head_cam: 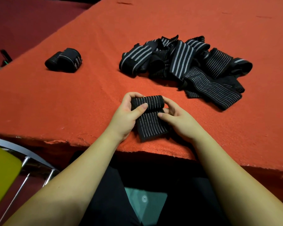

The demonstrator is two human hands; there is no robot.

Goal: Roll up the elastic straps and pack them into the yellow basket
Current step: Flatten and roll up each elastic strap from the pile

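Observation:
A black elastic strap with thin grey stripes [151,126] lies near the front edge of the orange table, its far end wound into a roll. My left hand [129,115] grips the roll's left end, thumb across the top. My right hand [176,118] holds the roll's right end, fingers curled behind it and thumb on the flat part. A heap of unrolled striped straps [183,62] sits behind and to the right. Two rolled straps [64,60] rest at the left. Something yellow [2,173] shows at the lower left, below the table; whether it is the basket I cannot tell.
The orange cloth-covered table [72,103] ends in a ragged front edge just below my hands. A metal chair frame [28,173] stands by the yellow object. Dark red floor lies at the far left.

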